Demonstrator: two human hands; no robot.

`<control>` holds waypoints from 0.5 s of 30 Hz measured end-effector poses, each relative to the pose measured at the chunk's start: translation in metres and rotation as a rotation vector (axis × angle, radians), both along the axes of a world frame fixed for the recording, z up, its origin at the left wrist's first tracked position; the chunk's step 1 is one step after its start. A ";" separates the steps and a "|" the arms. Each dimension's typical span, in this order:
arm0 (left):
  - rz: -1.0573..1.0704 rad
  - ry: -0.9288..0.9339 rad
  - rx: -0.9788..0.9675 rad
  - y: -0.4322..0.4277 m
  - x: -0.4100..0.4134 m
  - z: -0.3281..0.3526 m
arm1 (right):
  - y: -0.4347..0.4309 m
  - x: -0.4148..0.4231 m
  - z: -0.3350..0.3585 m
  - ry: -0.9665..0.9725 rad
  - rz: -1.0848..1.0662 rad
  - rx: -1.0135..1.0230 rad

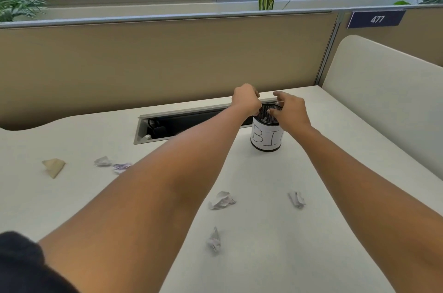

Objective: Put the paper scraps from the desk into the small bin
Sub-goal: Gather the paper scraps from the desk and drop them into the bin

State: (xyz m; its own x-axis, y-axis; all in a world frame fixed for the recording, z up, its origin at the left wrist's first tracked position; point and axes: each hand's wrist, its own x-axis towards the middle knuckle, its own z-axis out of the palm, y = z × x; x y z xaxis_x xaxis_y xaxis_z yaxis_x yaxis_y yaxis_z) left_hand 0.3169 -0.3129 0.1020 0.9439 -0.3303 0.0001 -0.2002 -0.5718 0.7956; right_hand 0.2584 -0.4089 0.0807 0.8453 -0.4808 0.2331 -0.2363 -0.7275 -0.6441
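Small mesh bin, far counter: left hand clenched, contents unseen, right hand loosely spread, both above rim for dropping; six paper scraps remain.

Surface: pale off-white, plain. Small bin: black mesh, wrapped in a white paper label with black hand-drawn letters. Paper scraps: one tan; one whitish-grey; one white with purple print; three more crumpled white with grey marks. Partition: beige. Number plate: navy, white digits. Sleeve: black.
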 end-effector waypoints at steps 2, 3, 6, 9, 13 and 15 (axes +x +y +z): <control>0.017 -0.010 -0.021 0.003 -0.001 -0.002 | 0.002 -0.001 -0.001 -0.034 -0.002 -0.014; 0.026 -0.013 -0.035 0.005 -0.002 -0.003 | 0.003 -0.003 -0.001 -0.055 0.004 -0.027; 0.060 -0.017 -0.075 0.016 -0.008 -0.007 | 0.010 -0.014 -0.003 -0.149 0.018 -0.015; 0.084 -0.007 -0.102 0.030 -0.021 -0.015 | 0.018 -0.028 -0.006 -0.211 0.009 0.024; 0.084 -0.002 -0.084 0.052 -0.046 -0.029 | 0.033 -0.050 -0.014 -0.229 0.025 0.073; 0.086 0.011 -0.066 0.064 -0.061 -0.039 | 0.038 -0.061 -0.020 -0.212 0.031 0.086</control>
